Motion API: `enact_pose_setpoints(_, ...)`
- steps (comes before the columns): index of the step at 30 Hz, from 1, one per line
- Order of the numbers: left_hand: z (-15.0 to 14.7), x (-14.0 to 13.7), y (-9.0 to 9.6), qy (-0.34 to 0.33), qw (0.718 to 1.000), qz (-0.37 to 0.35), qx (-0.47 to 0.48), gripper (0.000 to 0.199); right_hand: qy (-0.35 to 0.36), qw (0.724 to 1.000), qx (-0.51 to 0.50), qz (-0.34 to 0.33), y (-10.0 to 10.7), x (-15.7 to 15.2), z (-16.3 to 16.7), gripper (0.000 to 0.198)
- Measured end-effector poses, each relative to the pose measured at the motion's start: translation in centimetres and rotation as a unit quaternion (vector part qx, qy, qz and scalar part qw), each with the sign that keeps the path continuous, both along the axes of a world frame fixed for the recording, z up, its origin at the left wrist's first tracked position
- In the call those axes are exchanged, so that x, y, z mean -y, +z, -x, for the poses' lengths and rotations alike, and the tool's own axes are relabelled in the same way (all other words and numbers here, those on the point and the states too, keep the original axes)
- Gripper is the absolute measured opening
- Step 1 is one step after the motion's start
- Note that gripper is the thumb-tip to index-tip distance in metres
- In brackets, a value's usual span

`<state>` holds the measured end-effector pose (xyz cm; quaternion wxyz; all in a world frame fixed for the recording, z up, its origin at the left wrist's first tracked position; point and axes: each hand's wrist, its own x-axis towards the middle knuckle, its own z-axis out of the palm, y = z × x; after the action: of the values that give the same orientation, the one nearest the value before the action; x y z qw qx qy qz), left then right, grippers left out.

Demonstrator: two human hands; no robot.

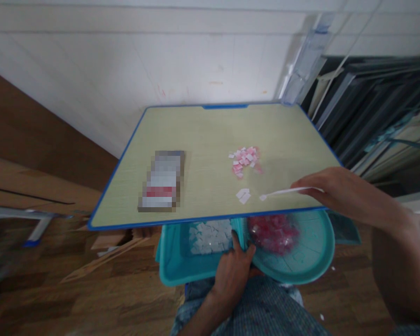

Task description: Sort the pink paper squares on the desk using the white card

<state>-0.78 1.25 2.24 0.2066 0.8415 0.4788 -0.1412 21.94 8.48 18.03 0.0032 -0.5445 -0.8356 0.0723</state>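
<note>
My right hand (322, 189) is closed on a thin white stick (289, 191) above the right front of a cream board with a blue edge (210, 135). The stick's far end meets a small white piece (263, 198). Beside that lie a few loose white pieces (244, 196), and a heap of pink and white pieces (245, 159) sits farther back. Below the board, my left hand (234, 266) grips the near rim of a round teal basket (315, 268), one finger reaching over the adjoining teal tray (177, 275). Part of its grip is hidden.
White pieces (212, 237) fill part of the tray; glossy red-pink pieces (275, 233) lie in the basket. A pixelated flat rectangular object (163, 179) rests on the board's left. Dark panels (367, 98) lean at the right, with cardboard (38, 168) at the left.
</note>
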Motion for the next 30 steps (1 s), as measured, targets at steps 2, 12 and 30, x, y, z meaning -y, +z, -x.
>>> enact_pose_setpoints(2, 0.0, 0.0, -0.1, -0.002, 1.000, -0.006, 0.004, 0.055, 0.037, 0.999, -0.001, 0.038, 0.2, 0.2, 0.7, 0.026)
enact_pose_setpoints(12, 0.0, 0.1, -0.1, -0.010, 1.000, -0.016, -0.003, 0.054, 0.079, 0.996, -0.032, -0.021, -1.1, -1.3, 6.5, 0.028)
enact_pose_setpoints(30, -0.1, -0.1, 0.0, -0.005, 1.000, 0.003, -0.002, 0.059, 0.019, 1.000, 0.006, -0.012, 0.2, -0.1, 1.9, 0.028)
